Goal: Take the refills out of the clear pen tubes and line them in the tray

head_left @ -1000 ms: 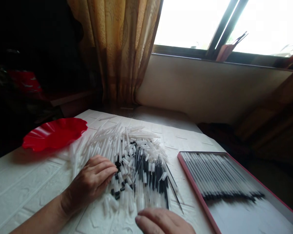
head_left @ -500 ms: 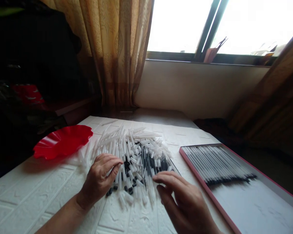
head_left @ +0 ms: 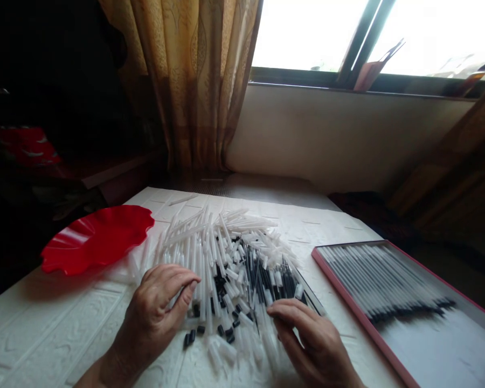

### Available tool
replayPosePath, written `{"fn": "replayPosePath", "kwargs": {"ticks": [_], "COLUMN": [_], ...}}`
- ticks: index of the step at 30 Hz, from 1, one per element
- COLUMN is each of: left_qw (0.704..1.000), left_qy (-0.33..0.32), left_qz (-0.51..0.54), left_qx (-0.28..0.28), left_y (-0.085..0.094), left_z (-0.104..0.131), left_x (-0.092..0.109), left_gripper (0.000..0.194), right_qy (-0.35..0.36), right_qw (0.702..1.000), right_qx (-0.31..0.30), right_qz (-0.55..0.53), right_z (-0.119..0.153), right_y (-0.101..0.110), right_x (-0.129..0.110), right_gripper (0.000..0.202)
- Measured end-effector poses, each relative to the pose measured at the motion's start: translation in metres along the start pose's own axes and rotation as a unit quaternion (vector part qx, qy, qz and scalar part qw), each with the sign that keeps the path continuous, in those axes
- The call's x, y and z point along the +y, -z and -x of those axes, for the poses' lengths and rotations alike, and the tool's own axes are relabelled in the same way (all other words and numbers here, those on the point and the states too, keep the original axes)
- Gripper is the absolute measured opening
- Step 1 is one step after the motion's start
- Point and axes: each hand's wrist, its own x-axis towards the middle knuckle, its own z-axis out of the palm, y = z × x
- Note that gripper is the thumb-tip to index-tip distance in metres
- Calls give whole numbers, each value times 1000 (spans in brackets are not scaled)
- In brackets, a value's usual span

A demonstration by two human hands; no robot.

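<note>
A loose pile of clear plastic tubes, small black caps, white caps and dark refills spreads over the white table. At the pile's left side is my left hand, its thumb and index fingertip pressed together; whatever it pinches is too small to make out. Over the pile's near right edge hovers my right hand, fingers curled and thumb close beneath the index finger. Anything between those fingertips is hidden. The two hands are apart.
A shallow pink-edged box at the right holds a row of assembled pens. On the left sits a red wavy-rimmed bowl. Behind the table are a curtain, a wall and a window with a pink holder.
The camera view has shifted, so the pile and box appear farther right and larger. Both hands keep nearly the same pose, slightly lower in the picture.
</note>
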Motion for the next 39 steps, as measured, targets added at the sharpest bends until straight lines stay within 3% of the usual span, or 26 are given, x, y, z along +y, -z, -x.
{"fn": "replayPosePath", "kwargs": {"ticks": [12,16,21,24,31,39], "left_qw": [999,996,988,986,974,981], "left_qy": [6,16,-18,-36,-46,-15], "left_qz": [10,42,90,59,-22,-43], "left_qx": [-39,-79,-121,-150,-220,-189], "left_y": [-2,-6,-11,-15,-16,-10], "left_z": [4,8,9,16,32,25], "left_x": [1,10,25,22,8,2], "left_gripper": [13,15,19,21,26,24], "right_qy": [-14,-13,-16,-22,2,30], "right_qw": [999,999,998,997,999,996], "right_qx": [-20,-29,-39,-53,-22,-66], "right_qz": [21,35,44,42,36,60], "right_z": [1,-1,0,2,7,6], "right_y": [3,4,6,3,-6,1], "right_x": [6,7,10,13,12,2], "right_gripper": [22,23,24,25,29,30]}}
